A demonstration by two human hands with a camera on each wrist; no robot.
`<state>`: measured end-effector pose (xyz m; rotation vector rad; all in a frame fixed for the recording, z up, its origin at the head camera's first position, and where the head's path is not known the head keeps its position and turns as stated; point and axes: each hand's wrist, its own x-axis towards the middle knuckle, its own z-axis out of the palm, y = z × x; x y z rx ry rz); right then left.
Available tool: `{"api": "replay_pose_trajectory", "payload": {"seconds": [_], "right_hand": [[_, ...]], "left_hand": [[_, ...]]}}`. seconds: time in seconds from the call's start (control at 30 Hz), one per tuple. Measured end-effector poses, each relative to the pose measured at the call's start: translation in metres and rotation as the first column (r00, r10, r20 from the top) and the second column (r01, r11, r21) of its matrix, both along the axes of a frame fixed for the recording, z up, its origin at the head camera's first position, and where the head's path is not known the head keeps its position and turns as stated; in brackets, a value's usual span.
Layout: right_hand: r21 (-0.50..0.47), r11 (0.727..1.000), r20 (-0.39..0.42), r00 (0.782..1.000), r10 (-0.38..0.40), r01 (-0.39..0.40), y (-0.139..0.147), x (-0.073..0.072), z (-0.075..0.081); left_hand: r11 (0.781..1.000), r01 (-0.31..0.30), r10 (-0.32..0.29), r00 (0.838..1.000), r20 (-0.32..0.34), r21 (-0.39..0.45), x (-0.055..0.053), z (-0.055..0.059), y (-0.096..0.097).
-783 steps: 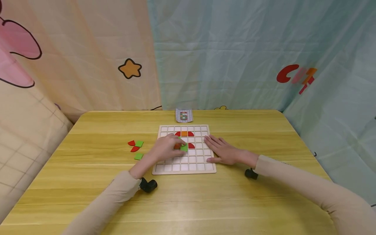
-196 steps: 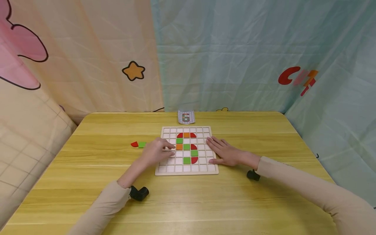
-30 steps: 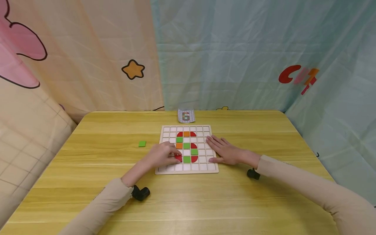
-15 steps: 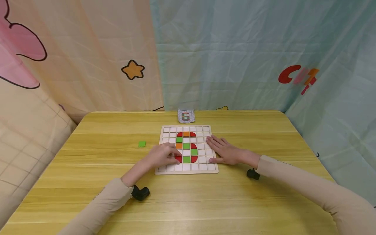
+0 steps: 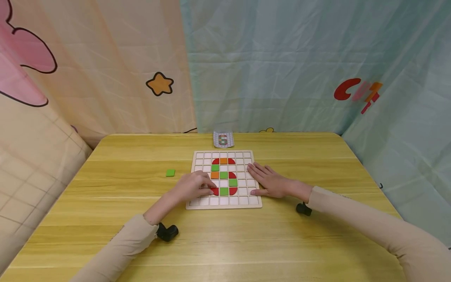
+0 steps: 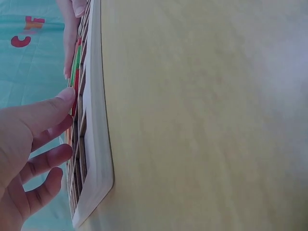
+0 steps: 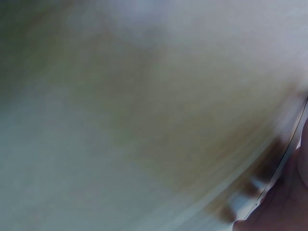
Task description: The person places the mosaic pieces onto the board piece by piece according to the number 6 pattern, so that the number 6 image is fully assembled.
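Note:
A square wooden grid board (image 5: 225, 207) lies mid-table, with red, orange and green tiles forming a figure like a 6. My left hand (image 5: 192, 186) reaches over its left side; thumb and index finger pinch a red quarter-circle tile (image 5: 215, 191), which lies flat in a cell left of a green square tile (image 5: 224, 191). The left wrist view shows the thumb (image 6: 65, 96) at the red tile, the other fingers loosely bent. Flat on the board's right edge rests my right hand (image 5: 271, 183), fingers spread. A loose green square tile (image 5: 170, 172) lies left of the board.
A small pattern card (image 5: 223, 139) showing a coloured 6 on a grid stands behind the board. The wooden table (image 5: 239, 243) extends on every side, and curtains (image 5: 282, 66) hang beyond its back edge. The right wrist view is mostly blurred tabletop.
Several tiles from the left have moved onto the board, leaving one green square there. Over the last second the red quarter-circle settled flat and my left fingers shifted slightly left. The right hand stayed put.

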<state>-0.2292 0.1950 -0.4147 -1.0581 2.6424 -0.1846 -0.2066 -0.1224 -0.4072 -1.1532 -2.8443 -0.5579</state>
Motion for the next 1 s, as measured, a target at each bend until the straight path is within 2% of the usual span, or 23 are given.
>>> {"api": "replay_pose_trajectory", "payload": {"seconds": [0.33,0.83,1.0], "right_hand": [[-0.003,1.000,0.000,1.000,0.005,-0.005,0.0002,-0.0003,-0.0006],[0.017,1.000,0.011,1.000,-0.010,0.010,0.0002,-0.0022,-0.0031],[0.018,1.000,0.010,1.000,-0.011,0.010,-0.0001,-0.0023,-0.0032]], "left_hand": [[1.000,-0.010,0.009,1.000,-0.011,-0.029,0.0004,-0.0014,0.0008],[1.000,0.005,-0.005,0.999,-0.043,0.000,0.0037,-0.0011,0.0013],[1.000,-0.002,0.003,1.000,-0.029,0.019,0.0046,-0.0005,-0.0005]]}}
